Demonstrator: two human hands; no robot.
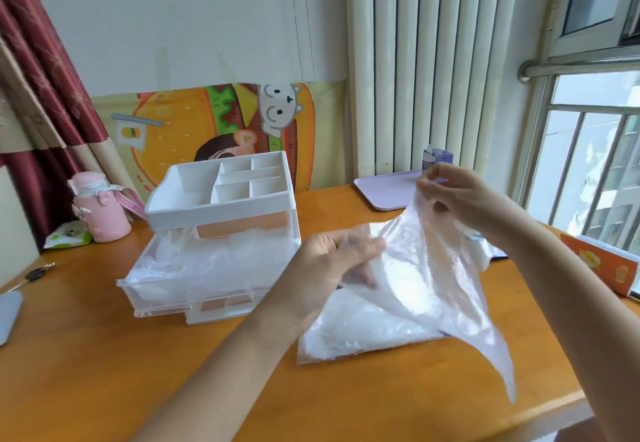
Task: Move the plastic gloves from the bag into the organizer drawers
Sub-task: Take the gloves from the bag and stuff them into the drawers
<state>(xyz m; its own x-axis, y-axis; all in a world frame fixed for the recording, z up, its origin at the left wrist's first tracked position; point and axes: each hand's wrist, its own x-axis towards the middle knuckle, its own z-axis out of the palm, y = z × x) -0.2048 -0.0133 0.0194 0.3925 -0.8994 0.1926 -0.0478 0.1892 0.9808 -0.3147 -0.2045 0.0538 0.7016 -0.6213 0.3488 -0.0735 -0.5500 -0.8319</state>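
Note:
A clear plastic bag of thin plastic gloves lies on the wooden desk, right of centre. My left hand grips the bag's upper edge and a fold of film. My right hand pinches a translucent glove and holds it stretched up above the bag. To the left stands the white organizer with a divided top tray. Its clear upper drawer is pulled out and holds crumpled gloves.
A pink bottle and a green packet stand left of the organizer. Keys lie near the left edge. A lilac tray sits behind my right hand, an orange box at the right edge.

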